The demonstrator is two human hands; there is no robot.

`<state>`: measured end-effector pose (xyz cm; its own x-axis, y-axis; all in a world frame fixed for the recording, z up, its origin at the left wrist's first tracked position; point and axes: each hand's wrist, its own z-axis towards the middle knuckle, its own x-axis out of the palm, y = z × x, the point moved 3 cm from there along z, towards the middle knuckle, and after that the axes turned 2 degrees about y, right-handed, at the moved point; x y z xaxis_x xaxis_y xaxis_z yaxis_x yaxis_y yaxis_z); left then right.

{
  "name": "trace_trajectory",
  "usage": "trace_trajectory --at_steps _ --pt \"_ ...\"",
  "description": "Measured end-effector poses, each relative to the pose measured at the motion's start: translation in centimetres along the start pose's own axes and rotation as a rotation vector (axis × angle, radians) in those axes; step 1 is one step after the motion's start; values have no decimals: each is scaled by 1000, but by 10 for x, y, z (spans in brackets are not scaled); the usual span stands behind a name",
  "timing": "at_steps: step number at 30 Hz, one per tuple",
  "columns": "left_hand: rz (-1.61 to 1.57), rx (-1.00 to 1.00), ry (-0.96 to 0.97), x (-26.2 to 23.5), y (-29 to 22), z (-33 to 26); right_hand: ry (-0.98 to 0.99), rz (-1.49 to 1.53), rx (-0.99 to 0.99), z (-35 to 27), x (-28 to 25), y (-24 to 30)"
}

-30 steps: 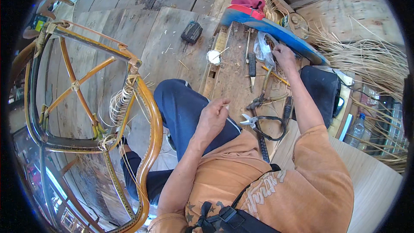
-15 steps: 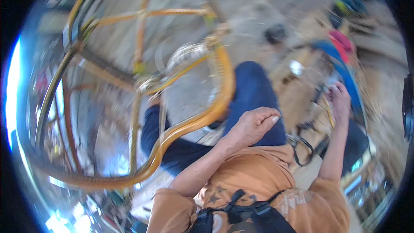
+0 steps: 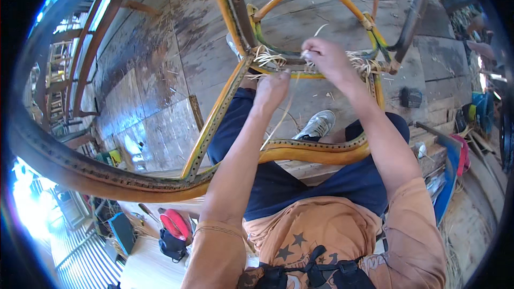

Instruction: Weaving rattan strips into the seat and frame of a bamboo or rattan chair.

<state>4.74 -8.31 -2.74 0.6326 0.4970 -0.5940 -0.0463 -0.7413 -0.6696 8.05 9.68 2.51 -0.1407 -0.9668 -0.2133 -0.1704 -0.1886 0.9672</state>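
Seated over a worn plank floor (image 3: 160, 16), stained dark in places and strewn with small scraps. Facing a large curved frame (image 3: 316, 152) of yellow and blackened poles, sweeping from the far left across the thighs, dotted with dark marks along the near rail, and rising ahead into crossed poles at the top of the view. Dressed in an orange shirt (image 3: 321, 208) with dark stars, crossed by black straps (image 3: 315, 274), and in dark trousers (image 3: 289, 182). At the lower left, a pale surface (image 3: 150, 270), with a red bag (image 3: 174, 223) near it. At the right, a blue board (image 3: 450, 168), tilted on edge.

Reaching over the near rail with both bare forearms, toward a thin yellow crossbar (image 3: 313, 76) inside the frame. Holding the hands apart but near each other: the left hand (image 3: 271, 92) at the crossbar, the right hand (image 3: 329, 59) slightly farther forward and to the right. Pinching a pale strand between the right fingertips; cannot tell the left hand's grip, with its fingers partly hidden. Resting one light sneaker (image 3: 321, 124) on the floor below the crossbar. Farther right, a small black block (image 3: 411, 97) on the planks. At either end of the crossbar, loops of pale cane (image 3: 267, 58), and, below the left hand, one loose length (image 3: 284, 116) trailing toward the near rail.
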Motion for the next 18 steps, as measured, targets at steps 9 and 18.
trace_trajectory --at_steps 9,18 --pt "-890 -565 260 38 7 8 188 -1083 -176 40 47 -50" --pt "-1187 -594 348 56 18 17 159 -1055 -59 30 40 -59"
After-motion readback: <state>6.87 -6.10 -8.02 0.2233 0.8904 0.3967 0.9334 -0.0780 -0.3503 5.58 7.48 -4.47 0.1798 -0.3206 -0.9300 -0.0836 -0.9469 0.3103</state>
